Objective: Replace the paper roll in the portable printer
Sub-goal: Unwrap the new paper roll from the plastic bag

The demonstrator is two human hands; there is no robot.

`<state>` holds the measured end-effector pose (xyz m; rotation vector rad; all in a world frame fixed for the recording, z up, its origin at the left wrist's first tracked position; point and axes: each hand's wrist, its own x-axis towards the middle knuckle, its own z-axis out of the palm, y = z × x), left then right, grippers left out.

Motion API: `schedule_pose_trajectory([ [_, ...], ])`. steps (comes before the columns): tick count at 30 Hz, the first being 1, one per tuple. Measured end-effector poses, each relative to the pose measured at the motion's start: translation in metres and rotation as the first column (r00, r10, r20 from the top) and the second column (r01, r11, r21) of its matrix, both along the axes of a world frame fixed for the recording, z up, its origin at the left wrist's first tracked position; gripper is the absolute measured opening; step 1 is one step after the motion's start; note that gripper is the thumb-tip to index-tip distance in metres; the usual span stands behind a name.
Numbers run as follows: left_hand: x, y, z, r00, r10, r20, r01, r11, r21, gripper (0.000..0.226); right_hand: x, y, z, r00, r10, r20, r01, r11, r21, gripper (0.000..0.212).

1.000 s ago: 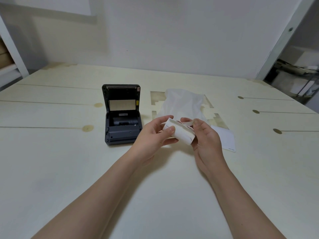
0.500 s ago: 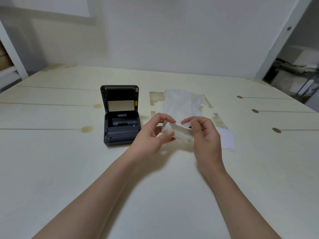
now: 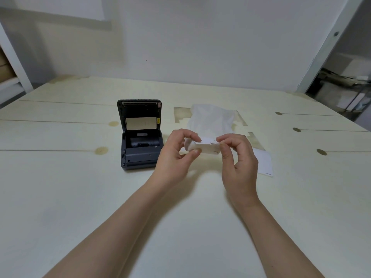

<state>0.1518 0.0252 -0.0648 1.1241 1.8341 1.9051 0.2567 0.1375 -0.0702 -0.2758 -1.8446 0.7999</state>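
Held just above a pale wooden table (image 3: 60, 197), right of the open printer (image 3: 140, 145): a small white paper roll (image 3: 197, 146), pinched between thumb and fingers of the left hand (image 3: 176, 155), loosely curled round its left end. At the roll's right edge, the right hand (image 3: 239, 163), thumb and forefinger closed on the loose paper end, remaining fingers folded in. Printer lid raised upright, dark bay exposed and facing near; hard to tell whether the bay is quite empty. Behind the hands, a crumpled white wrapper (image 3: 212, 121); to the right, a flat white card (image 3: 265, 163) on the table. Likely light and easily crushed, this roll, with thin paper prone to tearing or unspooling if tugged; best gripped by its two flat ends or lightly round its middle, with the free end kept taut but not pulled. Probably next: lowering into the bay with the paper tail leading out toward the lid's edge.
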Motion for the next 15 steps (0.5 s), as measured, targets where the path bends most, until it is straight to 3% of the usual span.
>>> schedule_pose_trajectory([
  [3, 0.001, 0.001, 0.0, 0.998, 0.053, -0.024, -0.053, 0.999, -0.009, 0.031, 0.001, -0.001, 0.001, 0.998, -0.063, 0.018, 0.058, 0.982, 0.181, 0.015],
  [5, 0.001, 0.002, -0.001, 0.996, 0.076, -0.036, -0.076, 0.997, -0.016, 0.028, 0.0, -0.001, 0.001, 0.996, -0.092, 0.013, 0.087, 0.973, 0.214, 0.016],
  [10, -0.002, 0.003, -0.002, 0.991, 0.132, -0.016, -0.132, 0.991, -0.019, 0.033, -0.001, 0.002, 0.002, 0.984, -0.174, -0.025, 0.171, 0.981, -0.095, 0.011],
  [13, -0.008, 0.001, -0.003, 0.986, 0.166, 0.01, -0.166, 0.986, -0.002, 0.033, -0.004, 0.01, 0.001, 0.962, -0.254, 0.103, 0.274, 0.916, -0.294, 0.011],
  [15, -0.01, 0.001, -0.004, 0.985, 0.173, 0.008, -0.173, 0.985, 0.0, 0.032, -0.01, 0.021, 0.003, 0.932, -0.306, 0.192, 0.354, 0.884, -0.306, 0.013],
])
